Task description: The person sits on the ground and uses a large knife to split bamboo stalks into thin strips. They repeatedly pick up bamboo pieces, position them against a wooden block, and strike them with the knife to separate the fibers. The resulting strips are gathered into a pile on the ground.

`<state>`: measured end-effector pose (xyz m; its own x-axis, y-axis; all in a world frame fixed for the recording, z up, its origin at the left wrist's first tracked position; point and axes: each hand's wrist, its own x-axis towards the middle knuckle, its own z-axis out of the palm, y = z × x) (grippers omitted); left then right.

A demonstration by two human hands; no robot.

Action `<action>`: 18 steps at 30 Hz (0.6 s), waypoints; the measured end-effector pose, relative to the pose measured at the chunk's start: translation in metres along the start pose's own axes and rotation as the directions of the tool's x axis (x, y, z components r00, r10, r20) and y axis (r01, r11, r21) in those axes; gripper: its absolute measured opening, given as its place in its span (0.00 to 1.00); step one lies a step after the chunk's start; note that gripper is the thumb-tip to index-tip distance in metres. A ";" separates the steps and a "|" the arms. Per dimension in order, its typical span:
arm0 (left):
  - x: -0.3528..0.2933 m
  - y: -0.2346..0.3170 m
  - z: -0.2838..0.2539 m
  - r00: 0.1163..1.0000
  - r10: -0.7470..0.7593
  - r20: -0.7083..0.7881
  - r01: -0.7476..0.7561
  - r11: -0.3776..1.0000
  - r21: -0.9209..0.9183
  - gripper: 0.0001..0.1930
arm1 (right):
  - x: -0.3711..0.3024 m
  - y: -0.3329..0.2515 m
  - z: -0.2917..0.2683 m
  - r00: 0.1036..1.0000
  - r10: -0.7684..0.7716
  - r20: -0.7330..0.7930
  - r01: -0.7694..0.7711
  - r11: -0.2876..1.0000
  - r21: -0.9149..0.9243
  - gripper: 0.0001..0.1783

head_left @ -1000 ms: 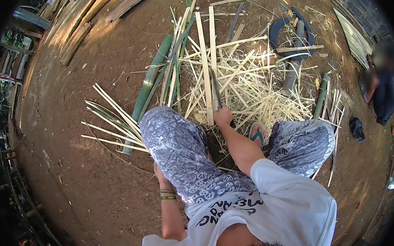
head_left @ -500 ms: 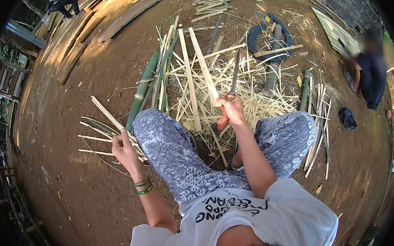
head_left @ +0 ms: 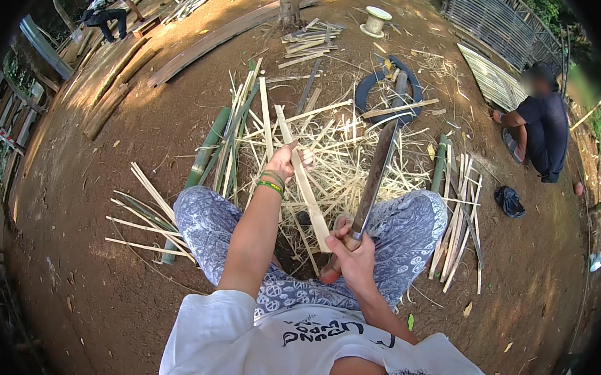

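Between my knees a pale split bamboo strip (head_left: pixel 306 194) slants away from my body. My left hand (head_left: pixel 286 162), wearing green and yellow bands at the wrist, is closed round the strip's middle. Close to my lap, my right hand (head_left: pixel 354 259) grips the handle of a machete (head_left: pixel 379 175), whose long dark blade points forward and right, its flat side showing. The near end of the strip touches my right thumb and fingers. Pale bamboo shavings (head_left: pixel 334 164) are heaped on the ground beneath both hands.
Thin bamboo strips (head_left: pixel 150 215) fan out by my left knee, and more strips (head_left: pixel 459 218) lie by my right. A green bamboo pole (head_left: pixel 207 145) lies at front left. Beyond the shavings is a black ring (head_left: pixel 416 92). A person (head_left: pixel 543 122) crouches at right.
My left hand has come from beside my left knee onto the bamboo strip. My right hand has drawn back toward my lap with the machete, whose blade now shows broadside.
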<state>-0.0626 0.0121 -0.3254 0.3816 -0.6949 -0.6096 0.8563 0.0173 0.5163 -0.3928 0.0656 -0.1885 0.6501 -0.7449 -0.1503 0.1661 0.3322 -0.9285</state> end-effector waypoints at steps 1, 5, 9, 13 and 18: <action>0.001 0.016 -0.009 0.991 -0.013 0.136 -0.001 0.994 0.105 0.19 | -0.004 0.001 -0.003 1.000 0.013 -0.001 -0.013 0.998 -0.065 0.12; -0.042 0.040 0.076 0.910 0.390 0.144 -0.400 0.915 0.047 0.15 | 0.015 -0.003 -0.021 0.996 -0.082 -0.045 0.055 0.901 -0.431 0.09; -0.099 0.072 0.103 0.786 0.518 0.337 -0.581 0.805 0.120 0.17 | 0.054 -0.043 0.002 0.973 -0.230 0.021 0.229 0.953 -0.199 0.08; -0.118 0.045 0.113 0.704 0.533 0.470 -0.678 0.702 0.219 0.18 | 0.107 -0.121 0.035 0.915 -0.403 0.024 0.403 0.907 -0.122 0.10; -0.116 0.005 0.082 0.679 0.443 0.585 -0.729 0.501 0.467 0.14 | 0.153 -0.206 0.078 0.791 -0.610 0.045 0.599 0.788 0.142 0.13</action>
<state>-0.1316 0.0341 -0.2026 0.4345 -0.8852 0.1663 -0.0117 0.1791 0.9838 -0.2695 -0.0713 0.0063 0.4464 -0.7661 0.4623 0.6259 -0.1020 -0.7732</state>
